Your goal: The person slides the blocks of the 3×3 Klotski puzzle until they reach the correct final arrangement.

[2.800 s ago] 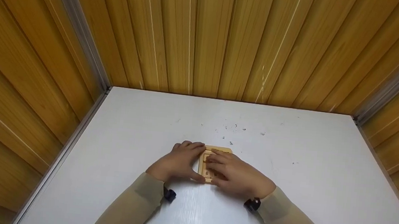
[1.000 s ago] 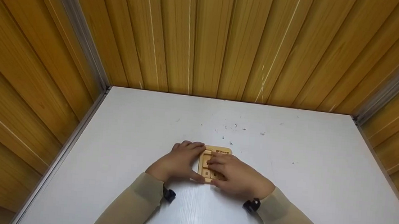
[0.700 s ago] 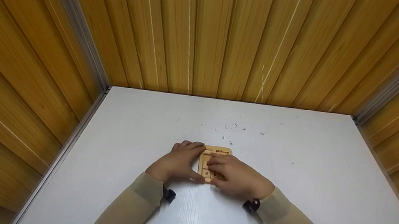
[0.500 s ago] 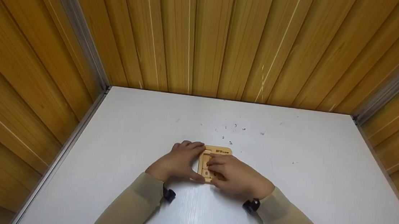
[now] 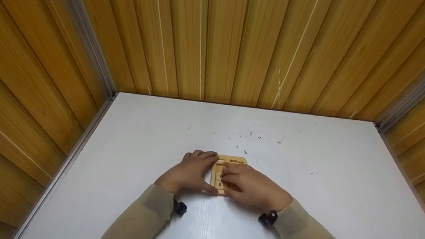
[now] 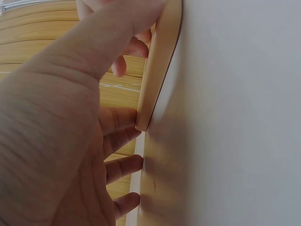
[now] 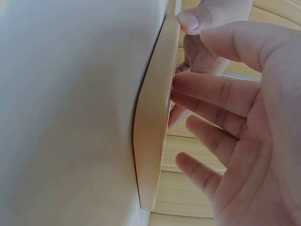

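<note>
A small wooden number sliding puzzle lies flat on the white table in the head view. Printed dark characters run along its far border. My left hand grips its left side, with the thumb at the near edge and the index finger at the far corner. In the left wrist view, the other fingers of the left hand spread beyond the frame onto the table. My right hand covers most of the tiles, and its fingertips touch those at the left. A numbered tile shows at the near left. Tiles under the right hand are hidden.
The white table bears small dark marks beyond the puzzle. Wood-patterned panels enclose the back and both sides. Each wrist wears a black band mount.
Since the oldest frame, the right fingertips have shifted slightly toward me, uncovering the printed characters. A tile in the left column has slid nearer. Over the last half second hardly anything moves.
</note>
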### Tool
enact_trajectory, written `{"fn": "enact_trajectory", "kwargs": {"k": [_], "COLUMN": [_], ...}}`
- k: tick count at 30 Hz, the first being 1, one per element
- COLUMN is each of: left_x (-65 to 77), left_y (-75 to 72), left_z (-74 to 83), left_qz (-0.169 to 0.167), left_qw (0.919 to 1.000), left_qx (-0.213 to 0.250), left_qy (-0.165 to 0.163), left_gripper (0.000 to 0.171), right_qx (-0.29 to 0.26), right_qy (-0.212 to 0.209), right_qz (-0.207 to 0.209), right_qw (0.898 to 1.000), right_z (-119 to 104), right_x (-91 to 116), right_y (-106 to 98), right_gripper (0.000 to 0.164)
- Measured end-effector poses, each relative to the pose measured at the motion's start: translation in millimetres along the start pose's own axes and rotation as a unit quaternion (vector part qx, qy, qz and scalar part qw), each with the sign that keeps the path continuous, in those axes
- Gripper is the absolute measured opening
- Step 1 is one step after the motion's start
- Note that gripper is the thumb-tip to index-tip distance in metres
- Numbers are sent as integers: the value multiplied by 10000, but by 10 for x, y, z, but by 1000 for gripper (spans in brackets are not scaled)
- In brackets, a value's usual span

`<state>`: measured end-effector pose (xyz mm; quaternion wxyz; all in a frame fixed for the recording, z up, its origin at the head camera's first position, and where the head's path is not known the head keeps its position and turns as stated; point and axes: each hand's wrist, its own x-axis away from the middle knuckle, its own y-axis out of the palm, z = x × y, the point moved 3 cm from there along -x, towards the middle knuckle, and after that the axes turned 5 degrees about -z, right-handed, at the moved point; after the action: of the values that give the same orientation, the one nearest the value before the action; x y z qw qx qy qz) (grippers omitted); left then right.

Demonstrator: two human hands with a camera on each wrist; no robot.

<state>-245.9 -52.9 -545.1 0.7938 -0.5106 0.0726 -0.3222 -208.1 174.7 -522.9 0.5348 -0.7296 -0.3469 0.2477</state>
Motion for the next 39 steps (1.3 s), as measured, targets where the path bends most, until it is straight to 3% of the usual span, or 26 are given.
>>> {"fn": "enact_trajectory", "kwargs": {"k": [5,10,23,39], "left_x": [-7,-8,-8,2], "left_y": [3,5,12,-5], "left_z": [2,-1,1,15], "left_qz": [-10,31,2,-5], "left_qw": [10000,9999,10000,9999], "left_qx": [-60,-115,-59,-103], "left_qy": [-22,-22,-35,-15], "left_gripper": [122,122,122,123], "right_qx": [143,234,394,357], "right_qy": [536,859,905,897], "right_qz": [239,153,182,-35], "right_qw": [9982,9959,9949,9953], "right_z": [73,124,163,150], "right_x": [10,7,-7,9], "right_y": [-41,-59,-64,-31], "right_gripper": [42,50,41,52]}}
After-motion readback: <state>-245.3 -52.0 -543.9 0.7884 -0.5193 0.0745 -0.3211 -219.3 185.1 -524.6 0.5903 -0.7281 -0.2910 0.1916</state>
